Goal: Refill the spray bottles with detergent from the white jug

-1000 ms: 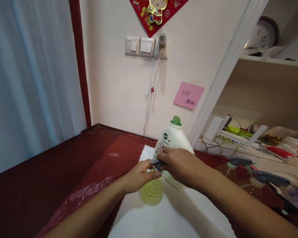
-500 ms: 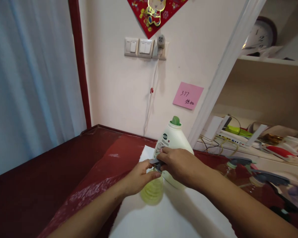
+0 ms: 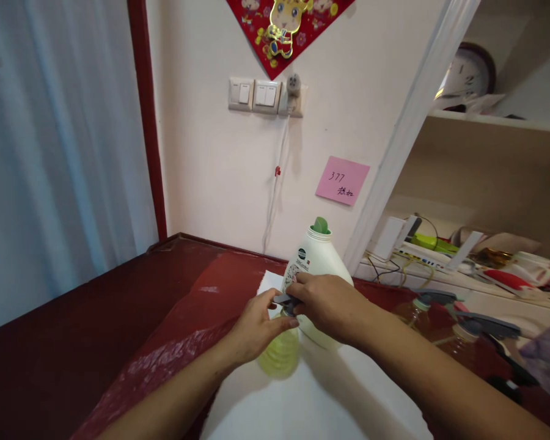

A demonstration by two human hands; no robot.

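My left hand is wrapped round the neck of a small clear spray bottle holding yellow-green liquid, which stands on a white cloth. My right hand is closed over the bottle's grey spray head. Just behind my hands stands a large white jug with a green cap, partly hidden by my right hand.
The cloth lies on a dark red table in a corner by a curtain. Two more spray bottles with grey heads stand at the right. A shelf unit with cables and clutter is behind them.
Both hands keep their grip on the spray bottle. The view has tilted slightly, so everything sits a little lower and to the left.
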